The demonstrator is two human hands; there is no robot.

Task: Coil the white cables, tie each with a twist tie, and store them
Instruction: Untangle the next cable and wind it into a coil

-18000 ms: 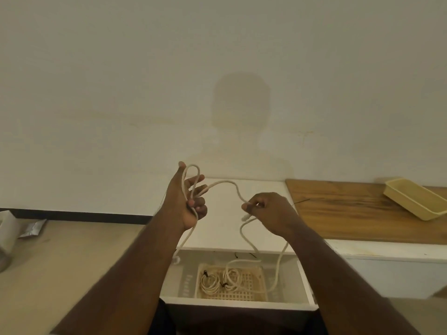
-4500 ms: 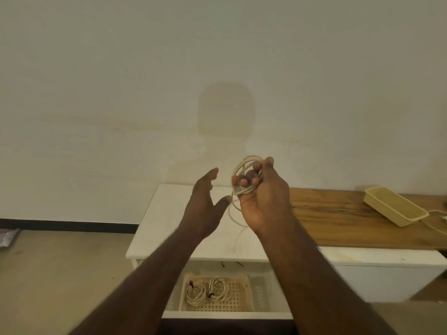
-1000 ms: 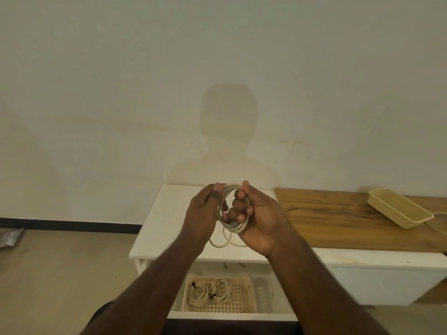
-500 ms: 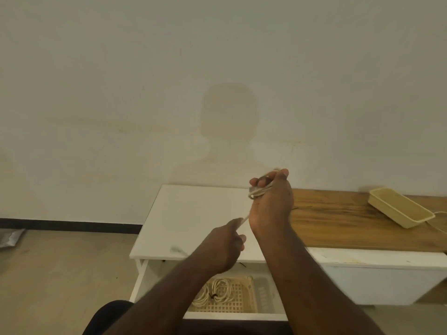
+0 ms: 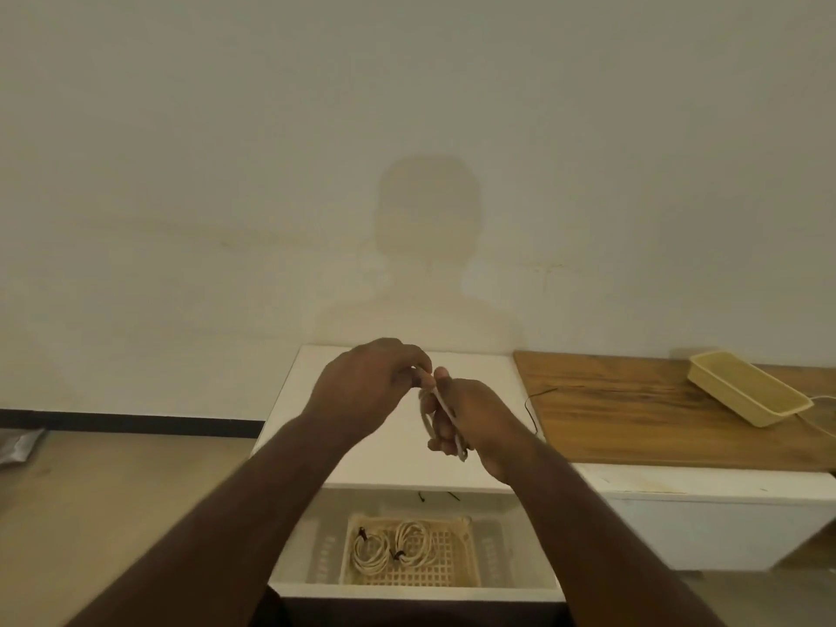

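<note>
from the head camera i can read no writing or labels anywhere. a plain pale wall fills most of the view, with a dark baseboard and a tan floor on my left. ahead stands a white cabinet top, joined on the right by a wooden counter that carries a yellow tray; a thin dark twist tie lies at the counter's left edge. below, an open drawer holds a cream lattice basket with two tied cable coils inside.

my right hand is curled round a coiled white cable, held edge-on above the cabinet top. my left hand has its fingertips pinched at the top of that coil.
</note>
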